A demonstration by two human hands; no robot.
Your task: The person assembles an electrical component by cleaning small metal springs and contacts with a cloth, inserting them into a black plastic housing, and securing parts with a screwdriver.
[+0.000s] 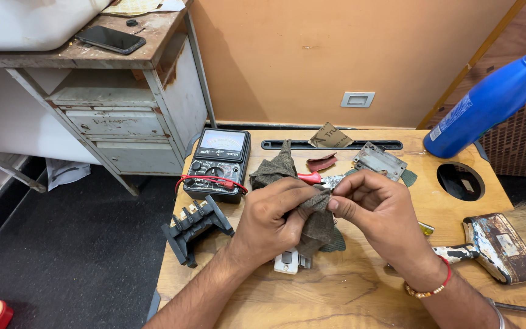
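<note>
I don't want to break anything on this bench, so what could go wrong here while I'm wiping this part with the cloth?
1. The cloth hides the part pinched between the left hand and right hand; it could slip onto the white switch below.
2. The multimeter and black terminal block sit at the table edge; an elbow could knock them off.

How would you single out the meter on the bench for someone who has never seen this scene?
Start at the wooden bench and go to its far left corner, left of the left hand holding a brown cloth. The black analog multimeter lies there, the only thing with a pale dial window and red leads across it.
</note>
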